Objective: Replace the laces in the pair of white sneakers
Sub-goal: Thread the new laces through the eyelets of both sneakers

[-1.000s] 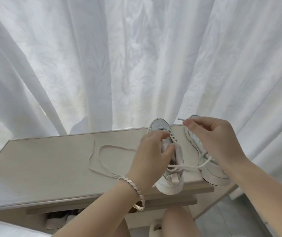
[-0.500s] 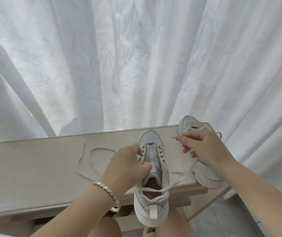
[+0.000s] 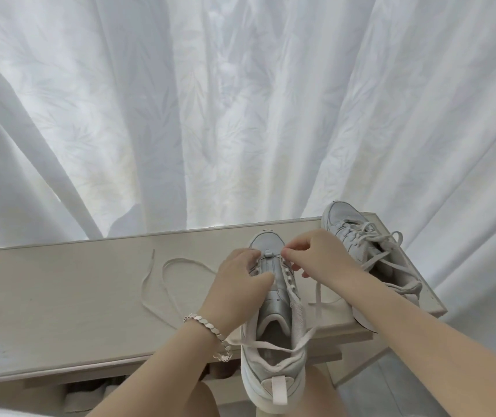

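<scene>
Sneaker (image 3: 274, 311) (overhanging the bench's (image 3: 60, 311) front edge) is clasped by left grip (image 3: 237, 281); lace (image 3: 317, 302) is pinched by right grip (image 3: 319, 257).

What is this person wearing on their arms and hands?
No sleeves or gloves show: both forearms are bare. The left hand and right hand carry no visible rings. A silvery bracelet of small flat links circles the left wrist.

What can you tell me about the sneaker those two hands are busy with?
The white and silver-grey mesh sneaker lies upright, toe pointing away, heel overhanging the pale wooden table. Visible eyelets look empty; a flat white lace trails loosely across its opening. The left hand grips its front, the right hand pinches the lace near the toe.
</scene>
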`<state>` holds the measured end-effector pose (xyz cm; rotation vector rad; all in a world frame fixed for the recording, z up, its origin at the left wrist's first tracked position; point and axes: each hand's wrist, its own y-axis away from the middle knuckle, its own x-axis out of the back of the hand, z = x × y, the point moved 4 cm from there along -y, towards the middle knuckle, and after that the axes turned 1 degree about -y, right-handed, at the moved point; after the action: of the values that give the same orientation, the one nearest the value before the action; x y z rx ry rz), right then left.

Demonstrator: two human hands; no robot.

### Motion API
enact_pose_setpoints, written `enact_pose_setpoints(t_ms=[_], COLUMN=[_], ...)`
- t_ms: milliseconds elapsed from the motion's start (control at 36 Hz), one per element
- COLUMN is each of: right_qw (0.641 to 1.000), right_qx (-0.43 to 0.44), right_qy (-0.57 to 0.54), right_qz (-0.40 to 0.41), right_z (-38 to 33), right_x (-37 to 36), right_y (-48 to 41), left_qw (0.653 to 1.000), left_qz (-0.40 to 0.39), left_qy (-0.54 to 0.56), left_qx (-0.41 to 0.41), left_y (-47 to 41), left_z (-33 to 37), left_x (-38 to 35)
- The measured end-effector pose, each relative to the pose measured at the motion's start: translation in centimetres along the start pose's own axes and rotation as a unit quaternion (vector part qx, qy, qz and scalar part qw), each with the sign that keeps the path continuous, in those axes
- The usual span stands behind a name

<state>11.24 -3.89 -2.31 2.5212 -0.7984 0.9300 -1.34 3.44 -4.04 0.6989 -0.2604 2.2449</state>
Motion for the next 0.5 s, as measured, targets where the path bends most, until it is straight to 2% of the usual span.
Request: enact_pose_setpoints(t_ms=[250,361,500], right_qw=[0.998,1.000,0.987], right_qx=[-0.001,-0.008,-0.073], right_qy=[0.058,-0.016,-0.137], right_qz=[0.024,0.023,0.049], right_z=[-0.4,-0.2,1.2], right_x=[-0.5,-1.0,-1.9], right_y=[-0.5,-0.2,0.0], left_qw=[1.000,1.000,0.999], left_qz=[0.007,0.004,0.004], left_qy=[0.018,0.024,0.035], left_qx=[-0.015,-0.015,-0.014], left_y=[0.8,1.1,1.1], left_z=[-0.3,-0.7,-0.7], left_x=[-0.3,-0.4,-0.7])
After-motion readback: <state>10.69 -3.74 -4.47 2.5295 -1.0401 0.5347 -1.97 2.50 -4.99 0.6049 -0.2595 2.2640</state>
